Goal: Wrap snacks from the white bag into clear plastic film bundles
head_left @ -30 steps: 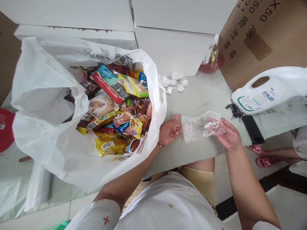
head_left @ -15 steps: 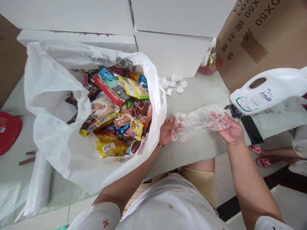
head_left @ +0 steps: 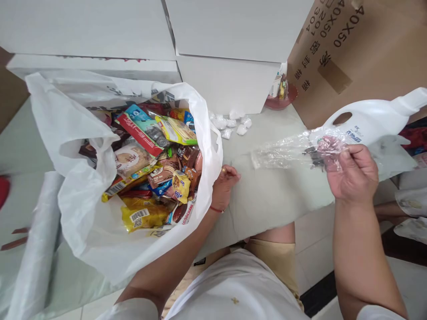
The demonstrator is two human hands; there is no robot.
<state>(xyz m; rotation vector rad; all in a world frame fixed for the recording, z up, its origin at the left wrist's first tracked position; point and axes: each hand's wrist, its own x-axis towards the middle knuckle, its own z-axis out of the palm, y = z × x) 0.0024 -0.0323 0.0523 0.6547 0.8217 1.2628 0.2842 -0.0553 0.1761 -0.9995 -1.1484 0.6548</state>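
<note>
Crumpled clear plastic film [head_left: 283, 151] stretches out to the left from my right hand [head_left: 355, 171], whose thumb and fingers pinch one end. Its other end hangs loose above the table, apart from my left hand [head_left: 226, 186]. That hand is closed, fingertips pressed together, right beside the rim of a white plastic bag [head_left: 80, 222]. Whether anything small sits between those fingertips I cannot make out. The open bag holds many wrapped snacks [head_left: 160, 164] in mixed colours. Several small white bundles [head_left: 227, 133] lie on the table behind my left hand.
A white detergent bottle [head_left: 370, 113] lies at the right, before a cardboard box [head_left: 363, 53]. White boxes [head_left: 227, 84] line the back, near a red dish [head_left: 283, 101] with items. A plastic roll [head_left: 36, 249] rests at the left. Another person's clothing [head_left: 412, 200] shows at the right edge.
The film has come out of my left hand. My right hand has moved right and slightly up with it, now in front of the bottle. The view has shifted a little.
</note>
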